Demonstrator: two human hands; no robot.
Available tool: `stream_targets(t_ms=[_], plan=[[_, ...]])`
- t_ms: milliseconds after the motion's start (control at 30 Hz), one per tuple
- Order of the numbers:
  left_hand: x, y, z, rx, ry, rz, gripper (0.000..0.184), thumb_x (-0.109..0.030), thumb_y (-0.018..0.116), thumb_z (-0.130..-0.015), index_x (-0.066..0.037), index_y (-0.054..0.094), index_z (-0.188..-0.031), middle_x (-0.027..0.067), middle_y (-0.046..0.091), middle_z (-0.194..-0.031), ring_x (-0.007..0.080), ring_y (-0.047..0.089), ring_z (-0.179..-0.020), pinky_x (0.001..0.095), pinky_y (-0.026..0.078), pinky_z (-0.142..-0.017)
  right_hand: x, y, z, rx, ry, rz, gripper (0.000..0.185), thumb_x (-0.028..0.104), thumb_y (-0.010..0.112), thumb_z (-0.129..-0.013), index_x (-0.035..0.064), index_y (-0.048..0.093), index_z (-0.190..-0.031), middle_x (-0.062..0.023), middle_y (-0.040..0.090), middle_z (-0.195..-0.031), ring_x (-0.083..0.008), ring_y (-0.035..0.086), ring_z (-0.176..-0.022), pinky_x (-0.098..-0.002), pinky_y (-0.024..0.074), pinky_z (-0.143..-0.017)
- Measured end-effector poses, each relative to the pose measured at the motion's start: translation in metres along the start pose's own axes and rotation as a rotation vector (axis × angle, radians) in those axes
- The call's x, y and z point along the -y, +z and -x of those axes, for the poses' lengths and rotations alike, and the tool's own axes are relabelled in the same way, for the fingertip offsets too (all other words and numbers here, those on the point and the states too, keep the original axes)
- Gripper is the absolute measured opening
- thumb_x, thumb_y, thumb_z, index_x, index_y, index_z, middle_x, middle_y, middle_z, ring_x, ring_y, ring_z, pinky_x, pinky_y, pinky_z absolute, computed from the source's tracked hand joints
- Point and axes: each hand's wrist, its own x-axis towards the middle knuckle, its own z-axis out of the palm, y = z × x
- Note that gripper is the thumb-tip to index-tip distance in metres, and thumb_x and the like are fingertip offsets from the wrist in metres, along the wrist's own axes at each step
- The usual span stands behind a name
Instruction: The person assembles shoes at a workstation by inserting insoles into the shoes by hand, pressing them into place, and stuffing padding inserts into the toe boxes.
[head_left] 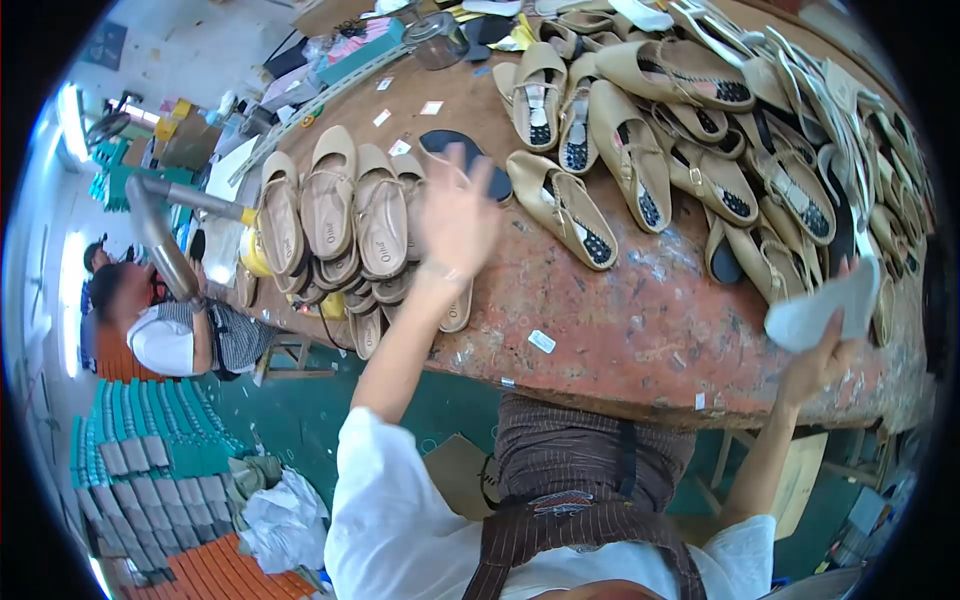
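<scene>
My left hand (pixel 460 225) is blurred by motion above the table, its fingers stretched and apart, with nothing visible in it. Just beyond its fingertips lies a dark flat sole (pixel 466 150); whether they touch I cannot tell. To its left are stacked tan shoes with beige insoles (pixel 327 205), partly hidden behind my wrist. My right hand (pixel 822 362) grips a pale grey-white insole (pixel 825 308) near the table's right front edge. Between my hands, tan strap shoes with dark dotted insides (pixel 565 215) lie on the table, part of a large heap.
A scuffed reddish-brown table (pixel 610 330) stretches before me, with paper labels (pixel 541 341) on it. At the left, a metal pipe (pixel 165 235) reaches toward the shoes. A person (pixel 165 330) is behind it. Pale insoles (pixel 825 105) pile up at right. A jar (pixel 436 42) stands at the back.
</scene>
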Motion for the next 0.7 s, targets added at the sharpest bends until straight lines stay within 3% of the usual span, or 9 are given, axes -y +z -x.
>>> stream_targets(t_ms=[100, 233, 333, 433, 500, 533, 600, 667, 700], plan=[[-0.021, 0.08, -0.031, 0.528, -0.249, 0.045, 0.07, -0.033, 0.067, -0.083, -0.02, 0.045, -0.148, 0.0186, 0.009, -0.165, 0.0602, 0.011, -0.143, 0.0606, 0.039, -0.107, -0.012, -0.025, 0.002, 0.066, 0.204, -0.357, 0.058, 0.004, 0.051, -0.091, -0.007, 0.035, -0.146, -0.0229, 0.052, -0.141, -0.0338, 0.051, -0.13, -0.0463, 0.0352, -0.113], [0.002, 0.124, -0.053, 0.412, -0.567, 0.137, 0.067, -0.034, 0.066, -0.084, -0.016, 0.047, -0.145, 0.0296, 0.015, -0.16, 0.0676, 0.024, -0.134, 0.0632, 0.031, -0.11, -0.001, -0.027, 0.025, 0.304, 0.333, -0.58, 0.062, 0.014, 0.05, -0.096, -0.0044, 0.027, -0.15, -0.0176, 0.054, -0.128, -0.0302, 0.056, -0.116, -0.0447, 0.0363, -0.113], [0.016, 0.133, -0.053, 0.328, -0.58, 0.092, 0.055, -0.033, 0.067, -0.083, -0.013, 0.056, -0.133, 0.0352, 0.03, -0.151, 0.0575, 0.046, -0.126, 0.0556, 0.043, -0.104, -0.006, -0.035, 0.044, 0.373, 0.706, -0.692, 0.062, 0.032, 0.045, -0.104, 0.0011, 0.022, -0.153, -0.0145, 0.053, -0.123, -0.0258, 0.057, -0.104, -0.039, 0.0469, -0.101], [0.046, 0.122, -0.061, -0.004, -0.678, 0.472, 0.036, -0.027, 0.065, -0.084, -0.002, 0.064, -0.109, 0.0292, 0.06, -0.12, 0.0375, 0.065, -0.101, 0.0478, 0.052, -0.086, -0.013, -0.032, 0.06, 0.449, 0.837, -0.732, 0.074, 0.056, 0.036, -0.103, 0.0073, 0.02, -0.156, -0.014, 0.054, -0.127, -0.0213, 0.06, -0.09, -0.0336, 0.0555, -0.075], [0.087, 0.137, -0.055, -0.321, -0.799, 1.362, 0.033, -0.022, 0.055, -0.095, 0.004, 0.064, -0.112, 0.0147, 0.068, -0.113, 0.0249, 0.066, -0.098, 0.0379, 0.053, -0.083, -0.006, -0.024, 0.063, 0.462, 0.821, -0.725, 0.075, 0.058, 0.036, -0.102, 0.0071, 0.019, -0.156, -0.0143, 0.055, -0.128, -0.0205, 0.06, -0.087, -0.0332, 0.0554, -0.074], [0.057, 0.05, -0.05, -0.227, -0.951, 1.838, 0.036, -0.018, 0.047, -0.098, 0.005, 0.061, -0.121, 0.0126, 0.066, -0.118, 0.0231, 0.065, -0.105, 0.0372, 0.052, -0.09, -0.004, -0.021, 0.064, 0.491, 0.814, -0.714, 0.077, 0.059, 0.035, -0.102, 0.0069, 0.019, -0.156, -0.0147, 0.055, -0.129, -0.0197, 0.06, -0.085, -0.0328, 0.0554, -0.073], [0.037, -0.01, -0.016, -0.092, -0.865, 2.055, 0.05, -0.017, 0.044, -0.097, 0.001, 0.044, -0.143, 0.015, 0.058, -0.135, 0.0253, 0.06, -0.119, 0.0408, 0.049, -0.101, -0.002, -0.017, 0.065, 0.437, 0.843, -0.648, 0.079, 0.061, 0.035, -0.101, 0.0057, 0.021, -0.156, -0.0148, 0.054, -0.131, -0.018, 0.059, -0.081, -0.0301, 0.054, -0.071], [0.03, -0.03, 0.033, 0.272, -0.691, 2.393, 0.054, -0.022, 0.04, -0.097, -0.002, 0.04, -0.147, 0.0163, 0.054, -0.141, 0.0303, 0.058, -0.123, 0.0483, 0.054, -0.095, -0.004, -0.016, 0.064, 0.46, 0.823, -0.62, 0.076, 0.059, 0.033, -0.103, 0.0043, 0.024, -0.155, -0.014, 0.055, -0.132, -0.0154, 0.057, -0.082, -0.0265, 0.0502, -0.069], [0.018, -0.034, 0.055, 0.379, -0.817, 2.631, 0.054, -0.023, 0.041, -0.097, 0.002, 0.04, -0.144, 0.0248, 0.052, -0.139, 0.044, 0.053, -0.125, 0.0544, 0.054, -0.093, -0.006, -0.022, 0.063, 0.522, 0.78, -0.547, 0.074, 0.056, 0.033, -0.103, 0.0017, 0.027, -0.154, -0.0132, 0.055, -0.134, -0.015, 0.057, -0.089, -0.0272, 0.049, -0.076]])
